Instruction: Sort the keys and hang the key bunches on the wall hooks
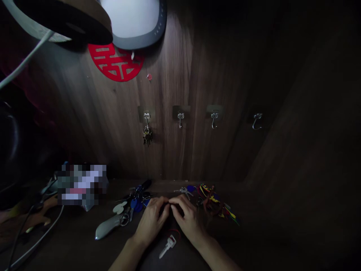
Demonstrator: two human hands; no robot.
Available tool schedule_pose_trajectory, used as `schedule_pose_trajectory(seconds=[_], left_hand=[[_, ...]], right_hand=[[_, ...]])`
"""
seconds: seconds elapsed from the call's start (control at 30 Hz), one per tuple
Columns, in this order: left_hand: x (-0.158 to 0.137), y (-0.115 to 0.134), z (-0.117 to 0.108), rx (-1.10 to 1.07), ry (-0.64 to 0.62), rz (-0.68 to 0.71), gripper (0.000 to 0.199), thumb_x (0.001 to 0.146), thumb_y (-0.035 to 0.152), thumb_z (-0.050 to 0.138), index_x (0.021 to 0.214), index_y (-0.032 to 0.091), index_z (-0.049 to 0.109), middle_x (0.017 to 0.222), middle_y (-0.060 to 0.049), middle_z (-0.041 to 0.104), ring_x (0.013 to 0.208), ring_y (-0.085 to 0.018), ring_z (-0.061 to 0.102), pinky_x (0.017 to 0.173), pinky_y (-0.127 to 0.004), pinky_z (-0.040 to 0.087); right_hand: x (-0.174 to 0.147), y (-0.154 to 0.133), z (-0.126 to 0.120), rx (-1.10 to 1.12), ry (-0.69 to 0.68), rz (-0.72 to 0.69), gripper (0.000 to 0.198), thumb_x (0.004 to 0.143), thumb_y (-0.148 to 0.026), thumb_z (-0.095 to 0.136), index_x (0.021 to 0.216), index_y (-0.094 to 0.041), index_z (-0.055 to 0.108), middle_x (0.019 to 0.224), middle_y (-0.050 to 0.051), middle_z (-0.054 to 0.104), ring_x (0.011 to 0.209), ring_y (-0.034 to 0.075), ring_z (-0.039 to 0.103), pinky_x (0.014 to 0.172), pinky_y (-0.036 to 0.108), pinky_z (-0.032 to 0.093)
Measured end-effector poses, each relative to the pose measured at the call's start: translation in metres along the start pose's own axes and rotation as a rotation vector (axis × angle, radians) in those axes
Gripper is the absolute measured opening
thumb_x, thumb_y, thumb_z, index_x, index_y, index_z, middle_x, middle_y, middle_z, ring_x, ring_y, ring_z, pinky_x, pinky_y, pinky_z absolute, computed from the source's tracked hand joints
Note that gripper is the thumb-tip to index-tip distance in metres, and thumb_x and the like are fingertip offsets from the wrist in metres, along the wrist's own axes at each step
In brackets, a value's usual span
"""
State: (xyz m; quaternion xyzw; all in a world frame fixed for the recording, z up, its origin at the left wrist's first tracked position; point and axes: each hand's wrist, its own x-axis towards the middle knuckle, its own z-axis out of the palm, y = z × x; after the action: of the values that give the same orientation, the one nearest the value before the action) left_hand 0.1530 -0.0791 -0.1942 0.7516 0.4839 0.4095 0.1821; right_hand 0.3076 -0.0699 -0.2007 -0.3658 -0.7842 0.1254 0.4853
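Note:
My left hand [153, 216] and my right hand [188, 218] meet over the dark surface, each with thumb and fingers pinched. Their fingertips come together, and anything between them is too small or hidden to name. Just below, between my wrists, lies a single silver key [168, 246] with a thin red loop at its head. Left of my left hand is a bunch of keys [131, 213] with blue and pale tags and a grey oblong fob [107, 227]. Beyond my right hand lie more keys [184, 191] with a blue tag, beside colourful braided cords [216, 201].
Metal hooks line the wooden panel [197, 150]; a key bunch [147, 136] hangs from the leftmost hook [147, 116]. A red paper cutout [118, 67] sits above, partly behind a lit lamp [134, 22]. A blurred-out box [81, 186] and a white cable [42, 239] lie left.

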Motion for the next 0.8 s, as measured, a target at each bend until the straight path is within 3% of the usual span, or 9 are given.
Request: schedule_pose_trajectory(seconds=[0.23,0.4,0.53,0.67,0.8], left_hand=[[0.006,0.0,-0.001,-0.361,0.052,-0.181,0.02,0.085,0.039,0.052,0.084,0.02,0.058,0.076,0.001,0.064,0.073,-0.017,0.061,0.068,-0.025,0.049],[0.005,0.004,0.0,-0.356,0.031,-0.205,0.021,0.081,0.04,0.056,0.077,0.019,0.059,0.073,0.001,0.064,0.071,-0.016,0.06,0.066,-0.023,0.047],[0.004,0.007,0.0,-0.249,0.011,-0.205,0.02,0.081,0.038,0.057,0.074,0.02,0.059,0.07,0.002,0.065,0.069,-0.016,0.061,0.065,-0.023,0.046],[0.005,0.005,-0.004,-0.199,0.012,-0.223,0.02,0.081,0.039,0.057,0.075,0.02,0.061,0.07,0.002,0.067,0.069,-0.017,0.062,0.063,-0.024,0.046],[0.006,0.003,-0.006,-0.264,-0.007,-0.201,0.017,0.081,0.036,0.057,0.084,0.021,0.063,0.083,0.0,0.071,0.081,-0.018,0.065,0.073,-0.025,0.048]], right_hand=[[-0.001,-0.01,-0.003,0.139,-0.13,0.111,0.035,0.081,-0.015,0.055,0.114,-0.024,0.052,0.104,0.004,0.064,0.094,0.017,0.061,0.082,0.029,0.051],[-0.005,-0.003,0.009,0.129,-0.12,0.143,0.053,0.07,-0.005,0.055,0.119,-0.024,0.049,0.11,0.005,0.063,0.104,0.019,0.059,0.087,0.032,0.05],[-0.007,0.003,0.012,0.116,-0.106,0.13,0.044,0.075,-0.005,0.049,0.114,-0.024,0.052,0.105,0.003,0.065,0.102,0.017,0.061,0.087,0.031,0.05],[-0.004,0.004,0.006,0.088,-0.081,0.149,0.029,0.081,-0.012,0.047,0.106,-0.023,0.056,0.093,0.003,0.069,0.087,0.017,0.066,0.076,0.028,0.053],[0.003,0.004,-0.004,0.066,-0.014,0.194,0.015,0.083,-0.019,0.05,0.092,-0.022,0.062,0.081,0.002,0.07,0.073,0.016,0.067,0.067,0.026,0.053]])
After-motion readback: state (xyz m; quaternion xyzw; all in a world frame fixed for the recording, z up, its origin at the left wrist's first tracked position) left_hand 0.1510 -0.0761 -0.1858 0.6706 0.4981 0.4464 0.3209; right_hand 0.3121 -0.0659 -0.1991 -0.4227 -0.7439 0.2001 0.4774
